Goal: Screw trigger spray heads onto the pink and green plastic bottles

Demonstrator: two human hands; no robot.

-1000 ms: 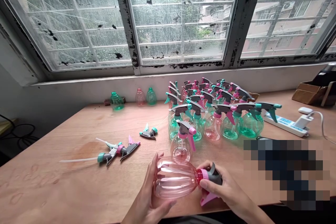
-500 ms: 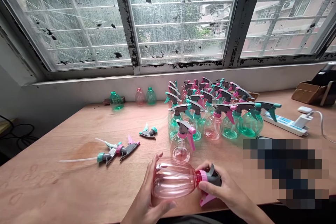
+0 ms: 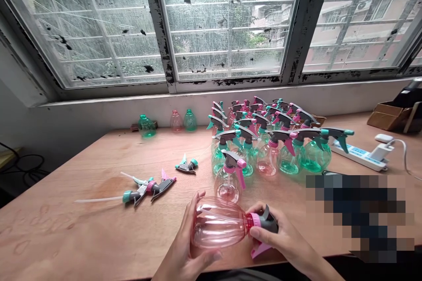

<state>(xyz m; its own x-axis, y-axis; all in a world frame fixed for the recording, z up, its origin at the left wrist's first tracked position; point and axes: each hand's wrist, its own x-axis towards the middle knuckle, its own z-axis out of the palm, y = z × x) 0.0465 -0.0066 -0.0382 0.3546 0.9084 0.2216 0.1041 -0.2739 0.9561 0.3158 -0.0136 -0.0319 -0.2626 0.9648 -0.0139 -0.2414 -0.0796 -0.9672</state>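
Note:
A clear pink spray bottle lies on its side in the air between my hands, its pink-collared spray head pointing right. My left hand cups the bottle's base, fingers behind and thumb below. My right hand grips the pink collar at the neck, thumb in front, with the pink trigger hanging below. Just beyond the held bottle stands an assembled pink spray bottle. Several loose spray heads, among them one with a teal collar and a smaller-looking one, lie to the left.
Assembled green and pink spray bottles stand packed at the back right. Open-necked bottles, a pink one and green ones, stand by the wall. A white power strip and a cardboard box are at right, with a blurred dark patch nearer.

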